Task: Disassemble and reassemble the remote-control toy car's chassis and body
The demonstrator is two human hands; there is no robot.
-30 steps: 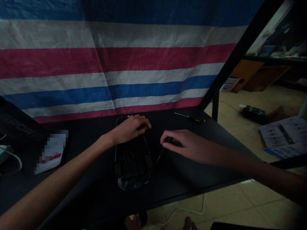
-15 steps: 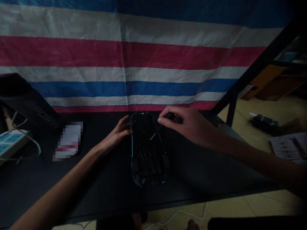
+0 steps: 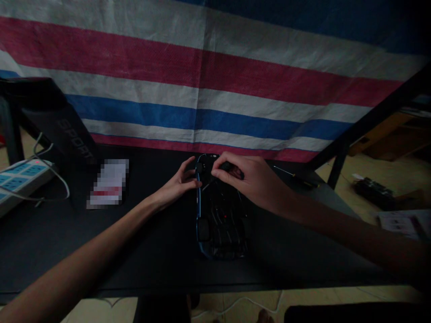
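A dark toy car chassis [image 3: 220,220] with a blue rim lies on the black table [image 3: 141,251], its far end pointing at the striped tarp. My left hand [image 3: 177,186] rests against the chassis's far left corner, fingers curled on its edge. My right hand [image 3: 251,179] is closed on a small dark-handled screwdriver [image 3: 218,176], whose tip points down-left into the far end of the chassis. The light is dim and small parts inside the chassis cannot be made out.
A second screwdriver [image 3: 296,176] lies on the table at the far right. A blurred white card [image 3: 108,183] lies left of the hands. A power strip [image 3: 18,179] with a cable sits at far left beside a black bag [image 3: 63,130]. The striped tarp [image 3: 215,89] hangs behind the table.
My right hand lifted the screwdriver from the table and carried it left to the far end of the chassis. My left hand slid from on top of the chassis to its left corner.
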